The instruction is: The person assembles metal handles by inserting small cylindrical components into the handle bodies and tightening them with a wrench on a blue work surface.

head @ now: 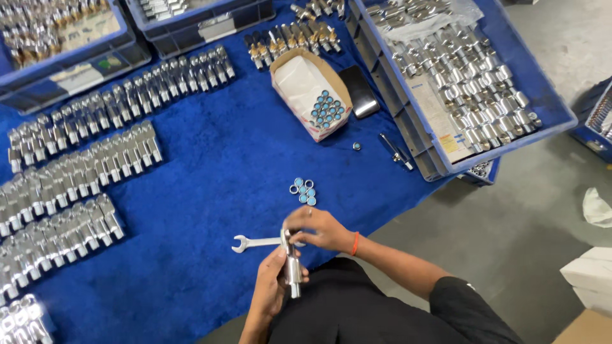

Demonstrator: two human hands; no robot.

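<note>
We held a chrome tap fitting upright over the near edge of the table, our left hand clenched round its lower body, while our right hand pinched its top end between the fingertips. Just beyond the hands a spanner lay flat on the blue cloth, partly under the right hand, and a small cluster of blue-faced round inserts sat a little farther in. A cardboard box holding more of those inserts stood toward the far edge, a dark phone just beside it. Rows of finished chrome fittings filled the left side of the table, and a blue crate of more parts hung over the right edge. We judged the fitting, held off the table edge, could slip and fall to the floor if the left grip loosened, and a careless right elbow might scatter the loose inserts.
</note>
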